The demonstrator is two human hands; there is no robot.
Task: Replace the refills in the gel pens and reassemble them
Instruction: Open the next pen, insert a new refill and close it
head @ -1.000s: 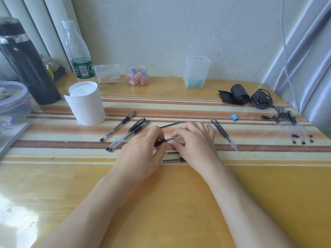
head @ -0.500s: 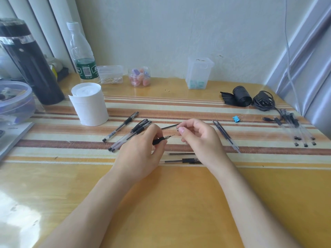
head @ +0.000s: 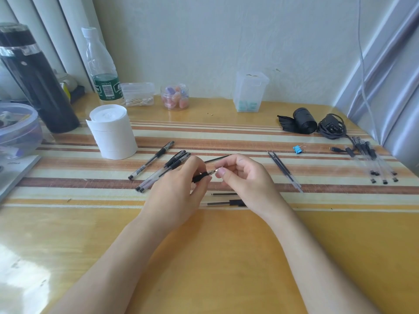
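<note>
My left hand [head: 176, 191] grips a gel pen [head: 200, 177] by its black grip, with the metal tip pointing right. The thumb and forefinger of my right hand [head: 246, 177] pinch that tip. Behind the hands lies a loose black refill [head: 217, 158]. A thin refill [head: 224, 194] and a clear part with a black end [head: 226, 203] lie just in front of them. Three assembled pens [head: 163, 168] rest to the left. Two refills [head: 284, 171] lie to the right, and several clear pens [head: 374, 162] at the far right.
A white paper roll [head: 112, 132], a black flask [head: 38, 80], a water bottle [head: 102, 69] and a plastic bowl [head: 15, 128] stand at the left. At the back are a jar [head: 174, 97] and a clear box [head: 249, 91]. A blue clip [head: 297, 148] and a black cable [head: 332, 126] lie at the right.
My right hand drew a little away from the pen tip, then came back and pinches it again. My left hand kept hold of the pen.
</note>
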